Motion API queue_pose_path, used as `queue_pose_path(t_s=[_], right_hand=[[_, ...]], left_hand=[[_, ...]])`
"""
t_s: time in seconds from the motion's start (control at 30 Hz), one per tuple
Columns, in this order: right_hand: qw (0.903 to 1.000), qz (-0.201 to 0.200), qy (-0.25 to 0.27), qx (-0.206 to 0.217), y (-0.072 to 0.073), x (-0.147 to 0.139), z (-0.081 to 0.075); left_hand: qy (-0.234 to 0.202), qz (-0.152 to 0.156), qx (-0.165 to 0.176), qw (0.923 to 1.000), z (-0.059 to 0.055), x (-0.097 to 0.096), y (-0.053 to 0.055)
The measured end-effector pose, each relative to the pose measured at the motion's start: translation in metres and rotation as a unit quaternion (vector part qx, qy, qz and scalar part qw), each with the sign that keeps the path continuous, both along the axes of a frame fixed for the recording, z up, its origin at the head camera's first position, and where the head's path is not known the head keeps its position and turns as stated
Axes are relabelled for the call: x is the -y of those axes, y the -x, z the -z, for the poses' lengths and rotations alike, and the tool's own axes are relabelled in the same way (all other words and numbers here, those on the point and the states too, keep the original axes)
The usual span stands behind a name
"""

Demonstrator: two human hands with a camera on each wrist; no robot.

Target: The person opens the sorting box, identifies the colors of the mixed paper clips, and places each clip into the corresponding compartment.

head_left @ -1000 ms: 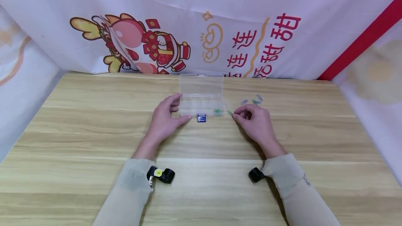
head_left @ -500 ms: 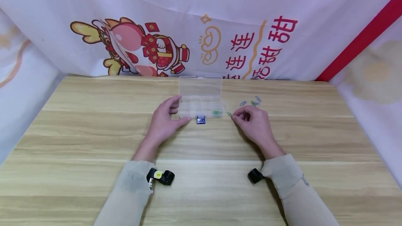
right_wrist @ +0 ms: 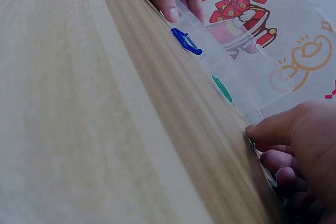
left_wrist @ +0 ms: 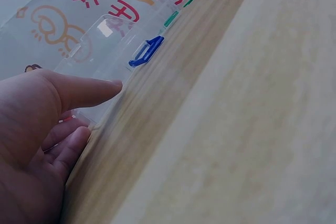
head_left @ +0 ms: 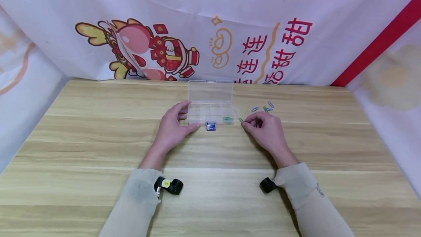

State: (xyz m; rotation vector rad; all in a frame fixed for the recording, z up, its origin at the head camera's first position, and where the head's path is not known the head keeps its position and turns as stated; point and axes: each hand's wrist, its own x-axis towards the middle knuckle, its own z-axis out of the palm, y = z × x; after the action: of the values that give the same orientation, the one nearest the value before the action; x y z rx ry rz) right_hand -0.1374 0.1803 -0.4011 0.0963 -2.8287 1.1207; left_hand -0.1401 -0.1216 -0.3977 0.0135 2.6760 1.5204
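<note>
A clear plastic compartment box (head_left: 210,112) stands on the table with its lid (head_left: 210,91) raised at the back. My left hand (head_left: 174,125) holds the box's left end, thumb along the front wall and fingers at the side. Between thumb and forefinger, my right hand (head_left: 267,129) pinches a green paper clip (head_left: 241,120) just right of the box, low over the table. Green paper clips (head_left: 227,119) lie in the front right compartment; the right wrist view shows their green (right_wrist: 222,88) through the wall. A blue latch (head_left: 211,126) hangs at the front.
Beyond my right hand lie several loose paper clips, among them a blue one (head_left: 254,109), another blue one (head_left: 270,104) and a green one (head_left: 265,109). A printed white cloth (head_left: 210,46) hangs behind the wooden table (head_left: 217,200).
The camera view has shifted slightly. Both hands stay nearly in place, the left at the box and the right with the green paper clip beside it.
</note>
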Motion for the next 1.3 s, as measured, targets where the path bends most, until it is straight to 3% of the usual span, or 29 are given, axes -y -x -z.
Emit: queue_pose_path(t_s=[0.8,1.3], right_hand=[[0.9997,-0.012,-0.012,-0.017,-0.0010,0.0010,-0.0004],[0.9979,-0.032,-0.055,0.014,-0.0014,0.0024,-0.0044]], left_hand=[[0.000,-0.001,0.001,1.0000,-0.0012,0.0000,-0.0014],[0.004,-0.004,0.006,1.0000,-0.0003,-0.0010,-0.0012]])
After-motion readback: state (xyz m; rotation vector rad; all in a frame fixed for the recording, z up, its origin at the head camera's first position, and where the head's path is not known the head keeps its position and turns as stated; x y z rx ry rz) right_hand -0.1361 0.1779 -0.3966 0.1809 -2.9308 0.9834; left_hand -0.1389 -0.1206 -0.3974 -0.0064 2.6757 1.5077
